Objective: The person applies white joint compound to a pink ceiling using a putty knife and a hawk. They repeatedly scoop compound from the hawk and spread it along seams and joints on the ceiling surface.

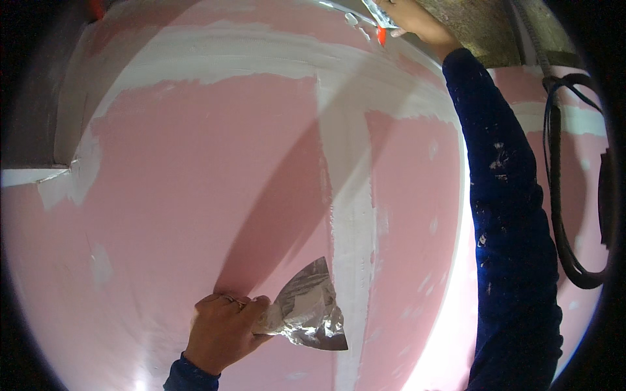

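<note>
My left hand (222,326) grips a wide metal putty knife (303,306) in the lower middle, its blade smeared and turned to the right. My right hand (411,23) reaches up to the top right, closed on a metal scraping tool (380,14), partly cut off at the picture's top. Just below that tool shows a small red piece (381,34). Both hands are over pink boarding (248,150), where white compound (345,195) forms a vertical band and a band along the top. Small white lumps show beside the right hand's tool.
A dark boxed recess (39,104) with a white ledge juts in at the upper left. Dark looped cables (555,182) hang at the right, beside a bright strip of light. Rough yellowish material (486,32) shows at the top right. An orange object (96,9) is at the upper left edge.
</note>
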A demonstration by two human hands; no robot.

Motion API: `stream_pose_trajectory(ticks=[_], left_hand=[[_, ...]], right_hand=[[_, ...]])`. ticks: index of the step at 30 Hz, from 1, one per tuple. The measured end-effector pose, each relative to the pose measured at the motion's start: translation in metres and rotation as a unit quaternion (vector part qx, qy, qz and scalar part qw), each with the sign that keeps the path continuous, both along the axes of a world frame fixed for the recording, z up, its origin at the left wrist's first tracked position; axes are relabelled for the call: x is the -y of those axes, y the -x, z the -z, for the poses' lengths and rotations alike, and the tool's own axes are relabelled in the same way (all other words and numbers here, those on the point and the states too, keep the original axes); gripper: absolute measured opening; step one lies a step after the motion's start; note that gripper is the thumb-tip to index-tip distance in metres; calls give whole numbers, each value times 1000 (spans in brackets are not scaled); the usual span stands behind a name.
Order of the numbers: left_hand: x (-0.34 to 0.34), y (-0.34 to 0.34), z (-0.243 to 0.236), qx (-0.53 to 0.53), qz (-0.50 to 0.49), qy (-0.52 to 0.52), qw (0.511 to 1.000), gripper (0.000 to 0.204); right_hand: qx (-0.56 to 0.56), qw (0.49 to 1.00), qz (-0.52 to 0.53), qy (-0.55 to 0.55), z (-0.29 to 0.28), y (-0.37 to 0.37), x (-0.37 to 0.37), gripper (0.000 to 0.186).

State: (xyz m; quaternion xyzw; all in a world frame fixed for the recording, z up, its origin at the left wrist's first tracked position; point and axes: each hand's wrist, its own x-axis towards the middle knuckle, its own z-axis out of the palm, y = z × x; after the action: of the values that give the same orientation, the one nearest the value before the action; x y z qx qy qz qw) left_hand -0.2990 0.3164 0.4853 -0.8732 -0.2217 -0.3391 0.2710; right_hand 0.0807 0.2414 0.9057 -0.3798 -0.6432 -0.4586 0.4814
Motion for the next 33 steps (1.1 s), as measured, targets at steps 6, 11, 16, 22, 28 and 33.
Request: stream_pose_trajectory(ticks=[6, 11, 16, 22, 28, 33], left_hand=[[-5, 0, 7, 19, -10, 19, 1000, 48], [-10, -1, 11, 34, 1, 11, 999, 50], [-11, -1, 10, 33, 2, -6, 999, 53], [-10, 1, 14, 14, -26, 37, 999, 52], [-17, 1, 16, 29, 4, -8, 1000, 55], [-14, 3, 14, 34, 32, -30, 998, 52]], right_hand=[[77, 950, 284, -106, -55, -12, -45, 31], [-51, 977, 204, 22, -51, -13, -51, 29], [5, 968, 243, -66, -35, -5, -59, 27], [40, 961, 270, -37, -1, 3, -45, 27], [-15, 968, 249, -6, 12, 5, -21, 32], [139, 963, 207, -101, 4, -8, -44, 45]])
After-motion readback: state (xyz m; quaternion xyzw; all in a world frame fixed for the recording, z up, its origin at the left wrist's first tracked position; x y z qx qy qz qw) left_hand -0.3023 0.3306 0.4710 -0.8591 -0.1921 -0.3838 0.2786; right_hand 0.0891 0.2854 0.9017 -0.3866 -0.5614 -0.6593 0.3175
